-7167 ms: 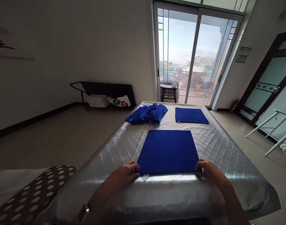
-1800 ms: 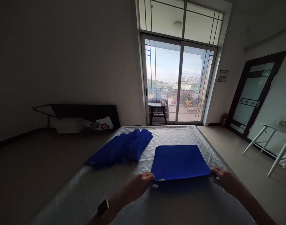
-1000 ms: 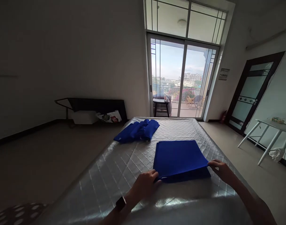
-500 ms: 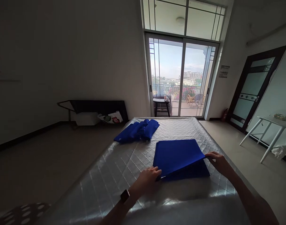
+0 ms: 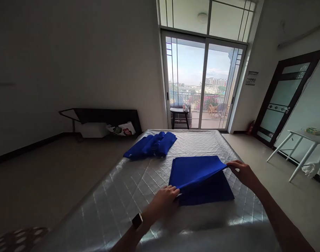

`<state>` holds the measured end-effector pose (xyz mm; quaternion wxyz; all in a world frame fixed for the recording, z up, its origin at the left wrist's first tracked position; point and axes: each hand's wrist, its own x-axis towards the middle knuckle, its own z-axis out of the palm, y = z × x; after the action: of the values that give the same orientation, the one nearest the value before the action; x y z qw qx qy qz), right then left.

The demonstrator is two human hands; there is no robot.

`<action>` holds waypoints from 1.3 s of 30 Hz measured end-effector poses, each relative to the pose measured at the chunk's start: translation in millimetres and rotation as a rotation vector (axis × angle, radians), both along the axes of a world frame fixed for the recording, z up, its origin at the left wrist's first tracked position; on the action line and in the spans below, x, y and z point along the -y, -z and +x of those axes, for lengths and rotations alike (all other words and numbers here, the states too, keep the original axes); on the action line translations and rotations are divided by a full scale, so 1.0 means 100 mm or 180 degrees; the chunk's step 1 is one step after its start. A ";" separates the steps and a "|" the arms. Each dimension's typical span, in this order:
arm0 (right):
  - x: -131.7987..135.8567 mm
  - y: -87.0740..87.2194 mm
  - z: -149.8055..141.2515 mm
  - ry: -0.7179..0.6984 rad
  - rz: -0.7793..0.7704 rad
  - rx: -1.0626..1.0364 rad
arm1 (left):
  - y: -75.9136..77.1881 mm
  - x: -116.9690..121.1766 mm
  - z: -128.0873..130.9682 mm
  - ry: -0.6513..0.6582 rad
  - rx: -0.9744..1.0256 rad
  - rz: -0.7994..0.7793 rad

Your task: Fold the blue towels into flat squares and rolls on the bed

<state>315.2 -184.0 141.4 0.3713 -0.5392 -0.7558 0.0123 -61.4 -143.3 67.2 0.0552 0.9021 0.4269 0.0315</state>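
A folded blue cloth [image 5: 198,171] lies on the silvery quilted mattress [image 5: 139,196] in front of me. My left hand [image 5: 166,197], with a dark watch on its wrist, grips the near left corner of the cloth's upper layer. My right hand [image 5: 240,171] pinches the near right corner of the same layer and holds it raised. Between the lifted layer and the one lying flat, a dark gap shows. Farther back on the left, several rolled or bunched blue cloths [image 5: 152,145] lie side by side, apart from both hands.
Beyond the mattress stands a sliding glass door [image 5: 202,84]. Against the left wall are a dark low frame [image 5: 107,115], a white box [image 5: 93,130] and a printed bag [image 5: 123,128]. A white table [image 5: 307,136] stands at the right, near a dark-framed door [image 5: 286,98].
My right hand has lifted its corner of the blue cloth higher and slightly left, widening the gap under it. My left hand keeps its corner. The view has shifted slightly.
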 end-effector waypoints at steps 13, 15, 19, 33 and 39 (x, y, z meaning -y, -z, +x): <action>0.07 -0.03 0.00 -0.0258 -0.0301 0.0103 | 0.06 0.03 -0.07 0.0074 0.0064 0.0304; 0.09 -0.03 0.01 -0.0281 -0.0403 0.0126 | 0.08 0.02 0.01 0.0171 0.0038 0.0418; 0.13 -0.04 0.05 -0.0322 -0.0409 0.0129 | 0.17 0.02 0.05 0.0438 -0.0094 0.0266; 0.19 -0.54 -0.02 0.0361 0.1340 0.0414 | -0.97 -0.26 -0.42 0.0478 0.2374 0.2468; 0.30 -0.96 -0.04 0.0616 0.1659 0.0439 | -1.59 -0.17 -0.46 0.0041 0.2663 0.2397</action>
<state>311.4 -214.4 237.5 0.4445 -0.4948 -0.7020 -0.2545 -107.0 -126.1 226.0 -0.1059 0.7727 0.3225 0.5365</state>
